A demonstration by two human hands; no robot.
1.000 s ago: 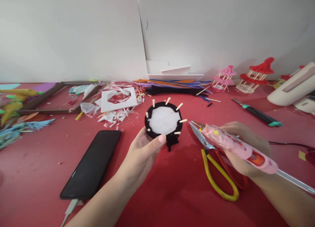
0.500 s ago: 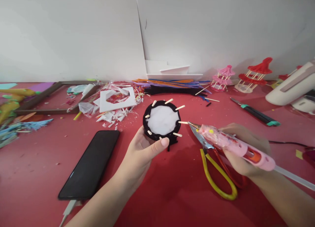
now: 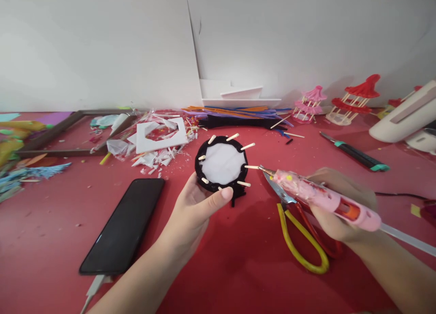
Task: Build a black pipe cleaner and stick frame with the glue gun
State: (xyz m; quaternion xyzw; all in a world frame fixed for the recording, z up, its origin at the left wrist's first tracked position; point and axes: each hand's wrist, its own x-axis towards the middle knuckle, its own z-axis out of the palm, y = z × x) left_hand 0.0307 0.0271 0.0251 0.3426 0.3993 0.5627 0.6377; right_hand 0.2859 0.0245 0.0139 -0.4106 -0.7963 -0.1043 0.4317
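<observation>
My left hand [image 3: 200, 200] grips a round white disc [image 3: 223, 163] from below, its thumb over the near rim. Black fuzzy pipe cleaner [image 3: 197, 165] edges the disc, and several short wooden sticks [image 3: 248, 146] stand up around it. In my right hand [image 3: 335, 205] is a pink hot glue gun [image 3: 313, 193] with a clear glue stick out of its back. The gun's metal tip is at the end of the stick on the disc's right side. Beneath the gun lie scissors [image 3: 303, 241] with one yellow and one red handle.
A black phone [image 3: 124, 225] on a cable lies left. Behind it are a white cut-out frame [image 3: 161, 141], scraps and a brown frame [image 3: 51, 150]. Pipe cleaners [image 3: 235, 114] lie at the back; small pavilion models [image 3: 354, 100] and a utility knife [image 3: 357, 154] are right.
The disc has shifted very slightly left and up with my left hand. The glue gun's tip stays by the same stick. The whole view has moved a little.
</observation>
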